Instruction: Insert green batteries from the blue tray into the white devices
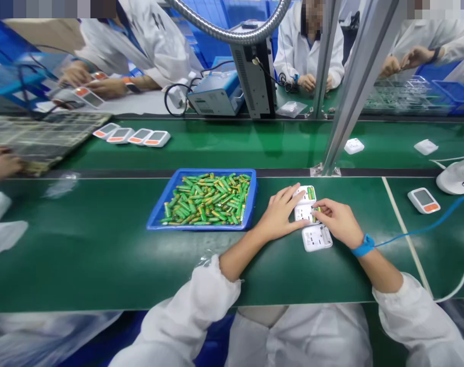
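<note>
Three white device housings lie back-up in a column on the green bench: the far housing [299, 197], the middle housing [302, 214] and the near housing [316, 238]. The far one has green batteries [311, 192] in its compartment, while the near one's compartment shows no battery. My left hand [279, 214] is spread, its fingers resting on the far housing and its thumb at the middle housing's lower edge. At the middle compartment, my right hand [336, 219] has thumb and fingertips closed on a green battery [316, 216], partly hidden by them.
A blue tray [152, 225] of loose green batteries stands left of my hands. A device with a screen [424, 200] lies right, near a white cord and scanner-like object [459, 176]. A blue wrist strap [363, 245] trails its cord rightward. A metal post [354, 97] rises beyond; co-workers sit across.
</note>
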